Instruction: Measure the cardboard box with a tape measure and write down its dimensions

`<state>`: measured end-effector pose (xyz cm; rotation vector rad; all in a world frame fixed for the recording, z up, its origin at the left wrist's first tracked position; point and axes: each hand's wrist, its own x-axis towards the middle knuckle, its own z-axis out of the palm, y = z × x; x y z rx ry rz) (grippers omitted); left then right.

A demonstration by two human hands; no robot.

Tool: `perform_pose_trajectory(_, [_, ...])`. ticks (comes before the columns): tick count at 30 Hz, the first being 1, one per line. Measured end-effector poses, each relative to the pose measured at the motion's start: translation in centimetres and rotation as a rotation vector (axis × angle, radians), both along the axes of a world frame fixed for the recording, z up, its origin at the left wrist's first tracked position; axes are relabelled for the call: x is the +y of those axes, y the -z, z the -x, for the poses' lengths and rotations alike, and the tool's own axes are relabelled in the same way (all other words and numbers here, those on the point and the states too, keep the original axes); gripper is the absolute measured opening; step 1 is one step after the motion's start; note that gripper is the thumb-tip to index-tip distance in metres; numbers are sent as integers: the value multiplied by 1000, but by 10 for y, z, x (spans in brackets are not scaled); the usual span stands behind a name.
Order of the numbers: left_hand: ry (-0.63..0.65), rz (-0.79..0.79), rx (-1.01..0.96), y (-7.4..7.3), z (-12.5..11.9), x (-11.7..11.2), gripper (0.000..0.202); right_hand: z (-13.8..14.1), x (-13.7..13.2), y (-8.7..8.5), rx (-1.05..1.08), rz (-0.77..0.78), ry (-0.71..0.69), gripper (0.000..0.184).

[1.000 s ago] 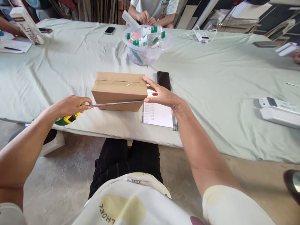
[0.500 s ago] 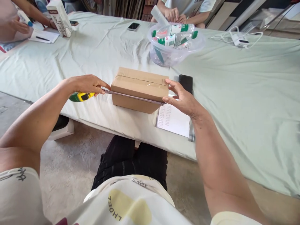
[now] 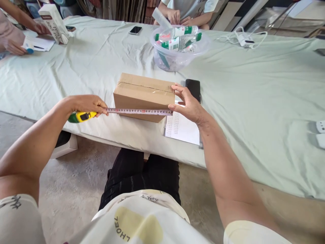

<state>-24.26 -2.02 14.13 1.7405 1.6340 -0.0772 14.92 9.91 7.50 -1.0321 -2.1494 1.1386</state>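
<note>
1. Your left hand (image 3: 86,103) is clenched around the yellow-and-green tape measure (image 3: 80,117). It is held over the table's near edge, just left of the box.
2. The tape (image 3: 139,111) is drawn out level along the near face of the cardboard box (image 3: 143,93), with the numbers facing you.
3. Your right hand (image 3: 189,105) pinches the tape's free end between thumb and forefinger at the box's near right corner. The other fingers are spread, and their tips reach the box's top right edge.
4. The box lies flat on the cloth-covered table (image 3: 254,101), close to the near edge, with its taped seam uppermost.
5. A printed sheet (image 3: 181,130) lies just right of the box at the near edge, partly under your right hand. A black phone (image 3: 193,88) lies just beyond the sheet.
6. A clear bowl (image 3: 177,57) of bottles stands beyond the box, toward the far edge.
</note>
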Motion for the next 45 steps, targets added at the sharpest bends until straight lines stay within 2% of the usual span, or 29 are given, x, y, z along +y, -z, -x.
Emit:
perform_pose_trajectory(2, [6, 195, -80, 9, -3, -14, 32, 1, 5, 5, 60, 11, -12, 84])
perform_pose_trajectory(6, [-93, 284, -258, 33, -14, -55, 35, 10, 14, 18, 204, 1, -50, 80])
perform_pose_trajectory(10, [-424, 207, -605, 61, -40, -99, 38, 20, 11, 27, 324, -58, 5, 80])
perform_pose_trajectory(13, [-640, 158, -818, 79, -74, -123, 39, 24, 5, 29, 345, -92, 63, 80])
perform_pose_trajectory(15, [-738, 92, -929, 87, -100, -133, 39, 26, 3, 28, 343, -90, 105, 78])
perform_pose_trajectory(20, [-789, 12, -995, 103, -155, -138, 37, 31, 4, 23, 320, -8, 180, 73])
perform_pose_trajectory(24, [-833, 17, -1076, 110, -176, -134, 36, 33, 6, 13, 323, 98, 202, 77])
perform_pose_trajectory(28, [-853, 25, -1101, 114, -184, -131, 36, 34, 4, 8, 335, 185, 207, 73])
perform_pose_trajectory(34, [-869, 70, -1099, 120, -190, -132, 38, 34, -2, 11, 389, 336, 203, 74])
perform_pose_trajectory(40, [-873, 72, -1131, 122, -194, -133, 37, 32, -2, 13, 342, 294, 197, 76])
perform_pose_trajectory(45, [-883, 81, -1148, 126, -193, -131, 35, 31, 7, 24, 336, 232, 150, 74])
